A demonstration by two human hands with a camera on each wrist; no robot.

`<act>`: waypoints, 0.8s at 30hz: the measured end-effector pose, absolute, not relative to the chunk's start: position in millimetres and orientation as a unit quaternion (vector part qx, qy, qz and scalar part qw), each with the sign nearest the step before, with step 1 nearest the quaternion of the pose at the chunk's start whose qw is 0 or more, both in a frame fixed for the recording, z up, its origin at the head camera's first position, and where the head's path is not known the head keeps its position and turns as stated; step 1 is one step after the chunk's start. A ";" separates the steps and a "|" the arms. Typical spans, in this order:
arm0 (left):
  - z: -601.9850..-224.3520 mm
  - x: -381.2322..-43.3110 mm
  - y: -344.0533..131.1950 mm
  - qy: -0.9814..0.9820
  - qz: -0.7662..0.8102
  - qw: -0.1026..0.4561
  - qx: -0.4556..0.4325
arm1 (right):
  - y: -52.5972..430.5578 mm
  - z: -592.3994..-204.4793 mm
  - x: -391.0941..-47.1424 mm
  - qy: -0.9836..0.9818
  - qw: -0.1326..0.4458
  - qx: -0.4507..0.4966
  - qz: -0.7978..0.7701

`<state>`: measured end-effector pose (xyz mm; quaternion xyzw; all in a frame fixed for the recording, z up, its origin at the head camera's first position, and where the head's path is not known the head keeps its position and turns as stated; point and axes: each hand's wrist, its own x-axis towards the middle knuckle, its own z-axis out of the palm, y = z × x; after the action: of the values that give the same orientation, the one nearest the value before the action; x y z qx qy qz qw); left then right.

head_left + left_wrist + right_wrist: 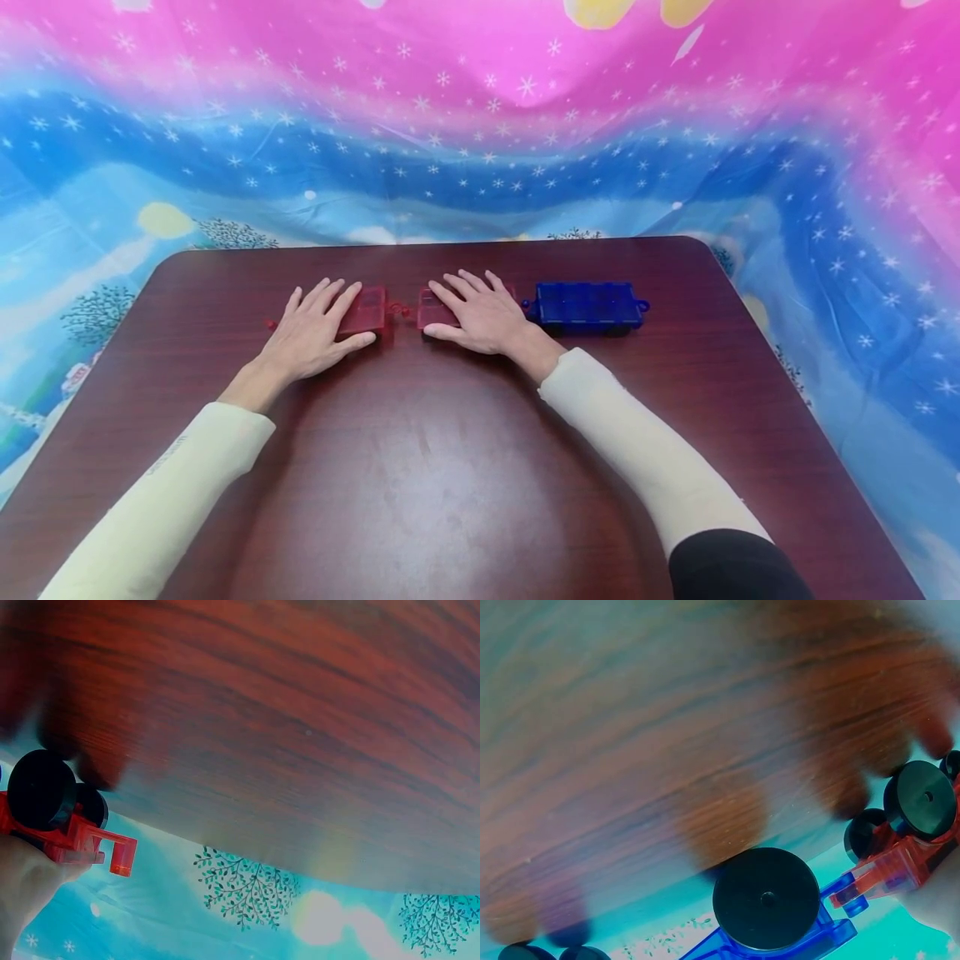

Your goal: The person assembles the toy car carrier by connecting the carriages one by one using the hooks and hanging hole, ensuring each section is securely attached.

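My left hand (303, 333) lies with spread, straight fingers on a see-through red toy train car (367, 308), thumb along its near side. My right hand (483, 317) rests the same way on a second red toy car (432, 310), covering much of it. Between the two cars, their red couplers (399, 309) meet end to end. Right of that hand stands a dark blue toy car (587, 304). In the right wrist view its blue coupler (845, 894) overlaps the red car's coupler (885, 874). Black wheels (43, 790) show under the left car in the left wrist view.
The three cars form a row along the far part of a dark brown wooden table (450, 467) with rounded far corners. A pink and blue patterned cloth (465, 150) hangs close behind the table and along its sides.
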<state>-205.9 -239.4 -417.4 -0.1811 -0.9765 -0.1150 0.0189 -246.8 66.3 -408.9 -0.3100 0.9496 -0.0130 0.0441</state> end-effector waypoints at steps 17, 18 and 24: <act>-417.4 -207.1 -234.5 -0.977 -0.112 0.014 -0.179 | 60.1 -409.1 -247.1 0.949 0.043 -0.313 -0.016; -417.4 -207.2 -234.5 -0.977 -0.112 0.013 -0.179 | 60.1 -408.9 -247.2 0.949 0.043 -0.313 -0.016; -417.7 -207.2 -235.8 -0.978 -0.106 0.010 -0.179 | 60.4 -408.5 -247.8 0.948 0.045 -0.316 -0.011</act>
<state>-207.2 -235.8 -417.7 -0.1786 -0.9781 -0.1060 0.0100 -247.8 60.4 -408.5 -0.3160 0.9476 -0.0114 0.0455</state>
